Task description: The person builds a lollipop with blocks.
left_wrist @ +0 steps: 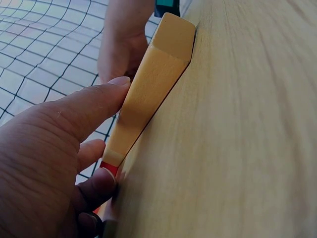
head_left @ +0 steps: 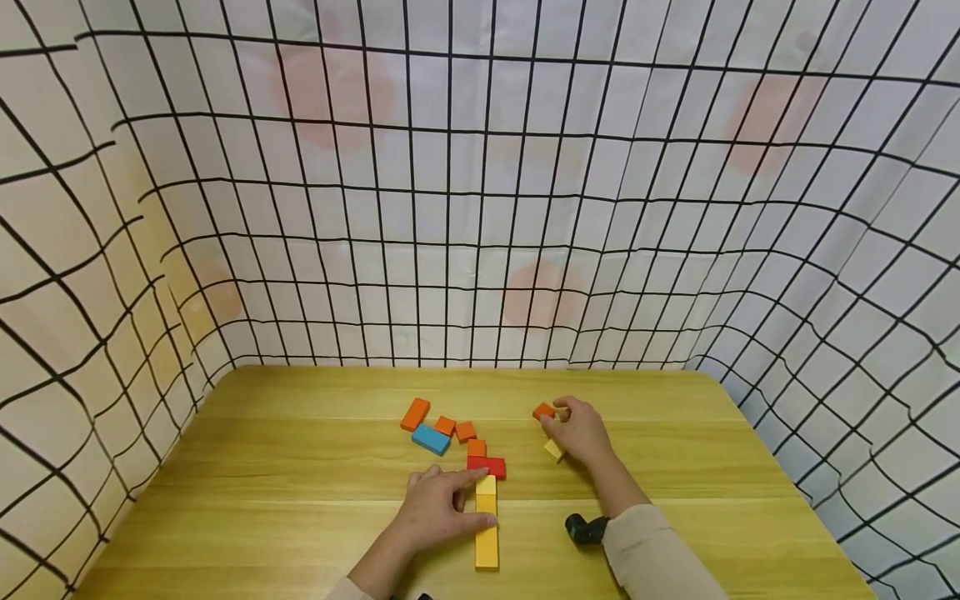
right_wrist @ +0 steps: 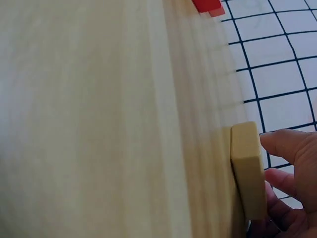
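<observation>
In the head view, a line of yellow blocks (head_left: 487,550) runs away from me, a red block (head_left: 496,468) across its far end. My left hand (head_left: 438,507) lies along the left of this line, thumb and index finger apart. The thumb touches a yellow block and the index fingertip is by the red one. My right hand (head_left: 581,432) is over the right side, thumb and index fingertips spread at an orange block (head_left: 542,411); whether they touch it, I cannot tell. A small yellow block (head_left: 553,451) lies beneath that hand, near its thumb in the right wrist view.
Beyond the red block, small orange blocks (head_left: 466,432) curve leftward on the wooden table (head_left: 300,475). A blue block (head_left: 431,439) and a longer orange block (head_left: 415,414) lie left of them. Black wire mesh (head_left: 465,200) stands around the table's back and sides.
</observation>
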Tool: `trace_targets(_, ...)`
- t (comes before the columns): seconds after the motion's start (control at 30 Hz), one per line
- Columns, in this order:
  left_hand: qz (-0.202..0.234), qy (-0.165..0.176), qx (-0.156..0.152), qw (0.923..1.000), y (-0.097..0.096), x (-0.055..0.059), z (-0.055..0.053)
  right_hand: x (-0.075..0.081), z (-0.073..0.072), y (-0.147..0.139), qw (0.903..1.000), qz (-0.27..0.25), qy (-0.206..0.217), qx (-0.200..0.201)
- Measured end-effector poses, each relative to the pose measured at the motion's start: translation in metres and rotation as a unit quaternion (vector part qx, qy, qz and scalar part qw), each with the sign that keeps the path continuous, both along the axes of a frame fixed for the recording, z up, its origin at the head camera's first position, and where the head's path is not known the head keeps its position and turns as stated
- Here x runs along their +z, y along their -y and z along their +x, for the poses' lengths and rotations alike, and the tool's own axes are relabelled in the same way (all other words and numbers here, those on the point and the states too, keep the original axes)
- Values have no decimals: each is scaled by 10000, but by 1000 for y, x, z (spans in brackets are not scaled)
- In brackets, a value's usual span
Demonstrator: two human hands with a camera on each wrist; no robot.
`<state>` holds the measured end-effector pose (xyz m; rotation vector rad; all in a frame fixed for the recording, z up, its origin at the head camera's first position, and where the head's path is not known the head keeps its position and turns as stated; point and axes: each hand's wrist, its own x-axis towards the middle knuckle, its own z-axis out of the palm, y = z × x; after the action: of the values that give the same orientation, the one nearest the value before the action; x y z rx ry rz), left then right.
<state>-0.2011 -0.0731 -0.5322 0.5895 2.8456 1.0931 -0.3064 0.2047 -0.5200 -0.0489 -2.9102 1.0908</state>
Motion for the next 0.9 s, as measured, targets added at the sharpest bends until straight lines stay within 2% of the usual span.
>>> trace_targets(0.37, -11, -43, 41, 10000, 0, 1, 2, -2, 1, -2, 9997, -232, 57, 41)
trace_targets(0.6, -38, -41, 40, 10000, -1, 1, 2, -5, 1, -1, 9995, -296, 127, -75)
trace_targets(0.9, -31, 3, 35, 10000, -1, 3, 2, -6, 0, 0, 9999, -77, 72, -106)
